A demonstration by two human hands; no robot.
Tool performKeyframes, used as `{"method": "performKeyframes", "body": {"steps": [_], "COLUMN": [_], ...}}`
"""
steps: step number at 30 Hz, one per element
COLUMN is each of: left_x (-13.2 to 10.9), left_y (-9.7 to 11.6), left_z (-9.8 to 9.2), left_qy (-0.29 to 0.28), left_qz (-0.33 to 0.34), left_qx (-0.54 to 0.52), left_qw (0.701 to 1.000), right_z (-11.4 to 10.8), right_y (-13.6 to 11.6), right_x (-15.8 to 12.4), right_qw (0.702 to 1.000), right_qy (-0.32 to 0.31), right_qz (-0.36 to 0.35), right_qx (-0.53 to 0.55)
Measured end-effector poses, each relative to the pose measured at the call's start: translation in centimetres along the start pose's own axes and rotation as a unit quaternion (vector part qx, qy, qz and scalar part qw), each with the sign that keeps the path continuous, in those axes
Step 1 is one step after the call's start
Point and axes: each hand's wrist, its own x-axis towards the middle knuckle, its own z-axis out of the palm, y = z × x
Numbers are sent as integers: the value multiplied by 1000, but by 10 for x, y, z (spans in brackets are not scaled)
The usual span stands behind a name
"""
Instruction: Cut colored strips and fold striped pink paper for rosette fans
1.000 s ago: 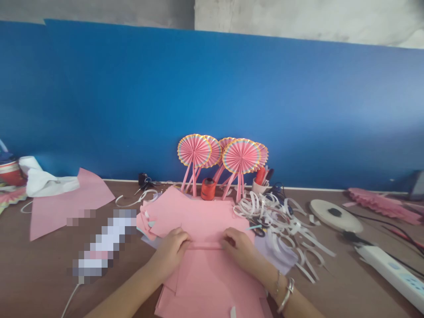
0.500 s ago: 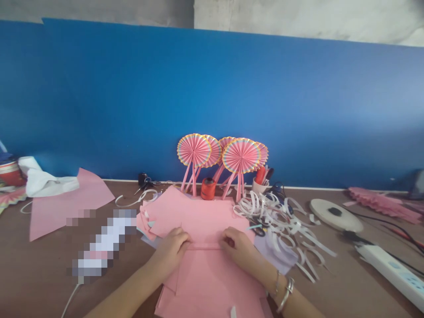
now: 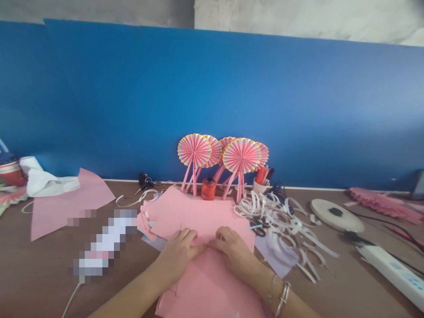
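Pink paper [image 3: 215,285] lies in front of me over a stack of pink sheets [image 3: 198,216]. My left hand [image 3: 179,251] is closed on the paper's folded far edge, fingers bent over it. Close beside it, my right hand [image 3: 232,251] pinches the same fold, with bracelets on the wrist. The fingertips nearly meet at the middle and hide most of the fold. Beyond the hands stand several round pleated paper fans [image 3: 241,155] on pink sticks, with a red spool [image 3: 208,189] among them.
Curled white paper strips [image 3: 281,216] are heaped to the right, near a white round lid [image 3: 336,215] and a power strip [image 3: 394,274]. A pixelated object [image 3: 102,245] with a cord and a loose pink sheet [image 3: 66,210] lie left. A blue partition [image 3: 212,88] rises behind.
Both hands have moved inward along the fold, so their fingertips now nearly meet. The small white scrap at the near edge of the paper is now mostly out of view.
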Motion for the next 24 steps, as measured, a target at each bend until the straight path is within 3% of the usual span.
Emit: {"method": "performKeyframes", "body": {"steps": [5,12,16,19,21,24], "left_x": [-1,-9,-10,-10,-10,-6], "left_y": [-7,-23,-23,-20,-16,-5], "left_z": [-7,-16,-16,-16,-16,-15], "left_qy": [21,47,181,275,259,166], "left_qz": [14,-61,-119,-140,-143,-190], "left_qx": [20,-57,-110,-168,-232,-369], "left_qw": [999,995,970,936,926,894], "right_z": [-2,-19,-18,-14,-12,-9], "right_y": [4,5,5,7,8,2], "right_x": [0,-8,-8,-6,-4,-3], "right_qw": [998,999,1000,990,974,960], "right_qy": [-19,-21,-2,75,139,189], "right_qz": [-19,-3,4,28,39,16], "right_qx": [-50,-37,11,117,173,205]}}
